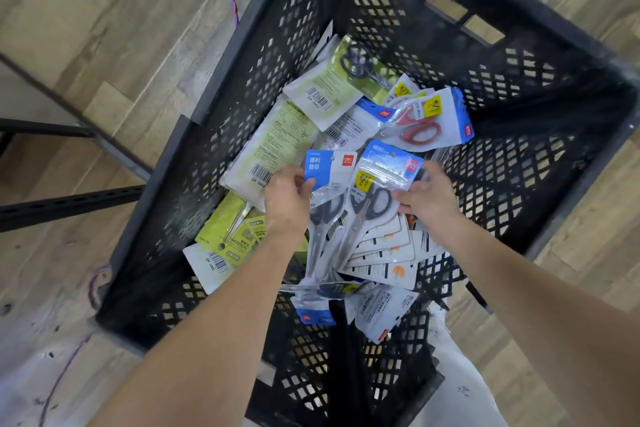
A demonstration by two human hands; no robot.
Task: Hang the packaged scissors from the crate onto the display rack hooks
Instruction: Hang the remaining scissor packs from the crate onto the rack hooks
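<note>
both hands are sunk in the black crate (221, 135), the left hand (287, 199) pinching one blue-topped scissors pack (327, 166) and the right hand (429, 199) another (388, 172); light, slick film is judged best gripped at the stiff header.

Even, bright indoor light falls from above, with no hard shadows; only soft darkening sits inside the black perforated plastic crate (540, 87). White glare streaks the clear glossy plastic scissor packets (388, 166) near the middle. The wide-angle lens bends straight lines, so the crate's rims and the pale wood-grain plank floor (104, 10) bow outward toward the edges. The centre is fairly sharp; the corners and the near forearms look soft and smeared.
</note>
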